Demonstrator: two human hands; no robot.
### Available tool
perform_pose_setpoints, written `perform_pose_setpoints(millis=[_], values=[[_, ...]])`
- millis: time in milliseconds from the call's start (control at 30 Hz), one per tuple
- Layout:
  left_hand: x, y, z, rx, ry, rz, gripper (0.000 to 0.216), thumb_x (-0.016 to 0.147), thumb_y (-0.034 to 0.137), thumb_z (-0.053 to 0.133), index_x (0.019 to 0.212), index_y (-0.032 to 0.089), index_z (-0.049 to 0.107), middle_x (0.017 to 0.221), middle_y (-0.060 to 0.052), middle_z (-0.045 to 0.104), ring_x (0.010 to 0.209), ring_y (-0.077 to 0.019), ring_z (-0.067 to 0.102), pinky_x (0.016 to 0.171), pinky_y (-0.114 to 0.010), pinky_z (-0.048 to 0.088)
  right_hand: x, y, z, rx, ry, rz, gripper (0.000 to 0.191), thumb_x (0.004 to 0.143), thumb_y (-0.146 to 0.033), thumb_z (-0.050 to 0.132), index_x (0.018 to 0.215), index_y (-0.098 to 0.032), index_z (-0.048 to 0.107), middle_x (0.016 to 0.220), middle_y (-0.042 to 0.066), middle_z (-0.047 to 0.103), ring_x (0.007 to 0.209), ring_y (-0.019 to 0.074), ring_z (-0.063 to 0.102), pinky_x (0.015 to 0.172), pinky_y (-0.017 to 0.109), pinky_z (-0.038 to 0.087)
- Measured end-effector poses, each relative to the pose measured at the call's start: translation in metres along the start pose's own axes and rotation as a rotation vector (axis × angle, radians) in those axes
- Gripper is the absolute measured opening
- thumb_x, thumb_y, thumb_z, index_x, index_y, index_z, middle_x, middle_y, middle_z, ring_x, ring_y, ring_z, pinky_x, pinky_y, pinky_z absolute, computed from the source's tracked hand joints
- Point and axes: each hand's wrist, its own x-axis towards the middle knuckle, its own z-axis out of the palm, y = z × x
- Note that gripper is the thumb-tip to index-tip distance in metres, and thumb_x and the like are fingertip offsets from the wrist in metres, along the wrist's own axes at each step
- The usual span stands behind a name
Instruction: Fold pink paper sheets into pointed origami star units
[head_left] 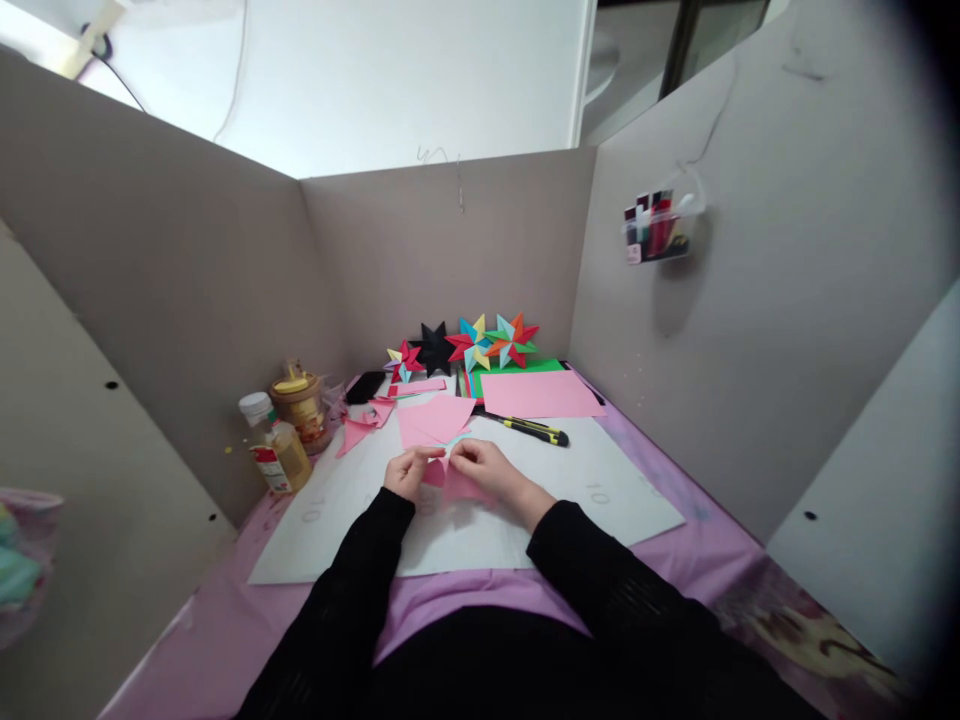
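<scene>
Left hand [409, 470] and right hand [486, 466] pinched the pink paper [459, 487]; a grip slipping toward 12 o'clock risked a crooked crease.

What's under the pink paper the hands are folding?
A white sheet, lying on a purple tablecloth. The patch directly beneath the pink paper is covered, so unseen.

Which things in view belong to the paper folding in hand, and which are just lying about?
In hand: left hand, right hand, both pinching the pink paper piece; white board beneath.
Lying about: loose pink sheet, utility knife, paper stars, coloured paper stack, bottle, jar, phone, wall pen holder.
</scene>
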Motion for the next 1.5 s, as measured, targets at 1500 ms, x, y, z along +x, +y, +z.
perform_pose_setpoints(millis=[1500], values=[[-0.001,-0.005,0.009,-0.309,-0.046,-0.293,0.061,0.079,0.056,0.051,0.121,0.012,0.055,0.119,-0.014,0.059,0.106,-0.0262,0.057,0.082,-0.036,0.053,-0.002,-0.01,0.02,-0.362,0.203,-0.343,0.024,0.084,-0.03,0.056,0.105,-0.021,0.063,0.096,0.008,0.066,0.092,0.021,0.058,0.083,0.036,0.044]])
